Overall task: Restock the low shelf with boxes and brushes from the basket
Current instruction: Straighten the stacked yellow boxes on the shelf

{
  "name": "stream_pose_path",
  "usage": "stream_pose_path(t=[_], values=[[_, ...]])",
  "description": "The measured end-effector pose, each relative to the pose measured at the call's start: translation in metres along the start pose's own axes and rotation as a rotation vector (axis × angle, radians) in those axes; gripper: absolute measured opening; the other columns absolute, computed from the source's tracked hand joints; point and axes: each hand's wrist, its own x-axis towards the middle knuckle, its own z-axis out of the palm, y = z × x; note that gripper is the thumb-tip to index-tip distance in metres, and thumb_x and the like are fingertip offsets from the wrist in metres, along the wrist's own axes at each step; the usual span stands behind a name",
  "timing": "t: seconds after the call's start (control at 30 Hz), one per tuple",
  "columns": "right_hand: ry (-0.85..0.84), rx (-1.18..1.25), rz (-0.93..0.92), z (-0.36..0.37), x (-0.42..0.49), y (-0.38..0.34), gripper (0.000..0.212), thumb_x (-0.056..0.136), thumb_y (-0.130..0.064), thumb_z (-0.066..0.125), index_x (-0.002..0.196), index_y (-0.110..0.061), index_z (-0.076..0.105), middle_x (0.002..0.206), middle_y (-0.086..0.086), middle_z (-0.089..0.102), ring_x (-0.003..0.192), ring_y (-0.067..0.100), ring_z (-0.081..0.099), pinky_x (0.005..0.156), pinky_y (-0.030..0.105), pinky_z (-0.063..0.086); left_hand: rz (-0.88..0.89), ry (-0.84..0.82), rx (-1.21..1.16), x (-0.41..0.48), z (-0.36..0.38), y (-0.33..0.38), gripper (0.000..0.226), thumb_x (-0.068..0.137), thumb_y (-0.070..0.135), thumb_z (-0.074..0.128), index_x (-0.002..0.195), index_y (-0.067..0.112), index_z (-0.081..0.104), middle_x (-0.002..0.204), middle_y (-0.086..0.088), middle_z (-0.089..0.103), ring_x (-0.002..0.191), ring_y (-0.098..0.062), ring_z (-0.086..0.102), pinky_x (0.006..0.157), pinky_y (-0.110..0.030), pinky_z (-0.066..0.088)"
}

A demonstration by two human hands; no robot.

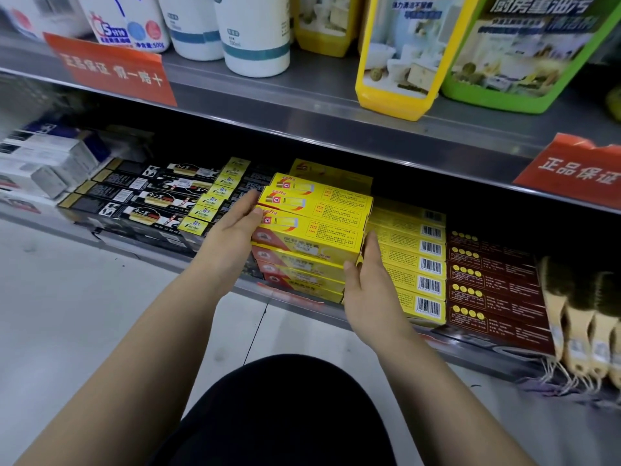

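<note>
Left hand: my left hand (pixel 235 227) lies flat against the left end of the yellow boxes (pixel 312 216), fingers straight and pressed to the cardboard.
Right hand: my right hand (pixel 368 284) presses the right front corner of the same boxes, fingers extended, thumb along the front edge; the two palms squeeze the boxes between them.
Yellow boxes: several long boxes held together as a bundle, resting on top of a stack of like boxes (pixel 302 280) on the low shelf (pixel 470 351).
Left neighbours: black boxes (pixel 141 200) in rows, just beside the stack; white boxes (pixel 40 166) farther left, blurred.
Right neighbours: yellow boxes with barcodes (pixel 420 264) touching the stack, then dark red boxes (pixel 494 284).
Brushes: wooden-handled brushes (pixel 581 324) stand at the right end of the low shelf, bristles up.
Upper shelf: white bottles (pixel 255 35), a yellow bottle (pixel 403 55), a green bottle (pixel 524 52) and red signs (pixel 111 67).
Basket: not visible.
</note>
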Motion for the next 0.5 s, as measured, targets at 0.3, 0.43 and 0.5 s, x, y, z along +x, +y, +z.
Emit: stream_pose_path(t=[0.3,0.43,0.5], values=[[0.128,-0.043,-0.041,0.0036,0.0008,-0.0011,0.052,0.102,-0.022,0.032,0.151,-0.019,0.015,0.086,-0.002,0.054,0.049,0.004,0.044,0.04,0.01,0.035,0.045,-0.011,0.089,0.0004,0.0023,-0.0019,0.036,0.099,0.029,0.043,0.133,0.039,0.046,0.113,0.028,0.058,0.096,0.018,0.055,0.077,-0.003,0.043],[0.112,-0.042,-0.039,0.0007,-0.0002,-0.0004,0.052,0.102,-0.022,0.033,0.151,-0.02,0.016,0.128,0.001,0.056,0.063,0.001,0.053,0.054,0.001,0.039,0.074,-0.019,0.112,-0.0017,0.0039,0.0008,0.032,0.1,0.025,0.042,0.129,0.037,0.047,0.098,0.032,0.055,0.079,0.024,0.056,0.056,0.004,0.039],[0.073,-0.036,-0.029,-0.0012,-0.0041,0.0019,0.055,0.102,-0.022,0.033,0.152,-0.022,0.009,0.149,-0.003,0.038,0.098,0.002,0.056,0.077,0.0,0.033,0.085,-0.008,0.128,-0.0025,0.0048,0.0017,0.028,0.1,0.025,0.041,0.126,0.034,0.049,0.095,0.029,0.057,0.071,0.025,0.055,0.053,0.004,0.038]])
